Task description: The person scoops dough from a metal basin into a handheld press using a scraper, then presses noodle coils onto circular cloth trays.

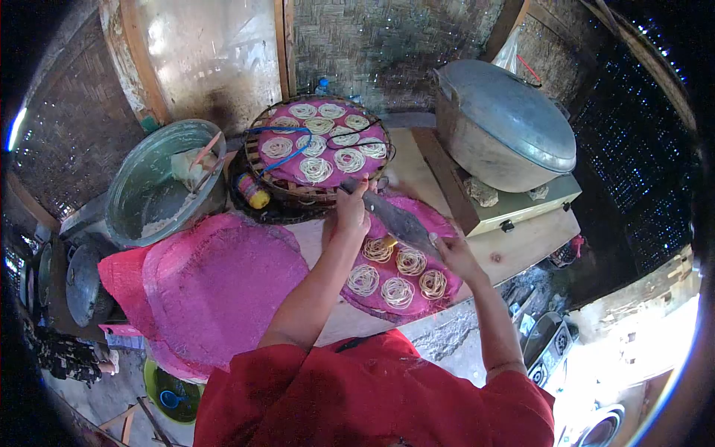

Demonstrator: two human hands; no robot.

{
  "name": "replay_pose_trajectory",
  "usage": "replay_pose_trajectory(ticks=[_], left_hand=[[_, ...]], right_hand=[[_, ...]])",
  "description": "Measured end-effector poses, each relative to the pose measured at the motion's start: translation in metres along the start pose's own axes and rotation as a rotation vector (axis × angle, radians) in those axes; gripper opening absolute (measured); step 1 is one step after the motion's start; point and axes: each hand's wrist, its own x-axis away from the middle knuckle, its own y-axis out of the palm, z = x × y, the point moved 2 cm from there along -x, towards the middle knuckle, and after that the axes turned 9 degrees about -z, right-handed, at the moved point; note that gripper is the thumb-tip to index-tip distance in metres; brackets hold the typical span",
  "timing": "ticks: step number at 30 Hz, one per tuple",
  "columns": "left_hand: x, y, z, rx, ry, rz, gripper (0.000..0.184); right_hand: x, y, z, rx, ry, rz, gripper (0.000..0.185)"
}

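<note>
Both my hands grip a dark, long-handled noodle press, which slants over a round pink mat. My left hand is closed round its upper left end. At the lower right end, my right hand is wrapped on the handle. A short yellow brass-like part shows under the press, just above one noodle nest. Several more pale noodle nests, such as this one, lie on the mat nearer my body. The press and my hands hide part of the mat's far half.
A bamboo tray with several nests stands behind, a blue cord across it. Pink round mats are stacked at left, near a basin with dough. A large lidded pot sits on a stove at right.
</note>
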Motion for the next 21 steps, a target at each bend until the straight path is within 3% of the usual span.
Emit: replay_pose_trajectory(ticks=[2,9,11,15,18,21], left_hand=[[-0.011,-0.017,0.0,-0.064,0.059,-0.123,0.018],[0.008,-0.015,0.045,-0.131,0.107,0.014,0.03],[0.011,-0.01,0.062,-0.118,0.124,-0.037,0.031],[0.054,0.066,0.129,-0.198,0.161,-0.157,0.029],[0.089,0.097,0.178,-0.111,0.337,-0.184,0.015],[0.124,0.109,0.216,-0.242,0.554,-0.351,0.015]], right_hand=[[-0.002,-0.001,-0.012,0.101,0.085,-0.086,0.058],[-0.017,0.035,-0.018,0.02,0.079,-0.188,0.068],[-0.019,0.031,-0.027,-0.003,0.049,-0.195,0.067],[0.001,-0.009,-0.091,-0.125,-0.006,-0.318,0.061],[0.006,-0.01,-0.101,-0.372,-0.072,-0.386,0.056],[-0.016,0.017,-0.088,-0.251,-0.2,-0.376,0.041]])
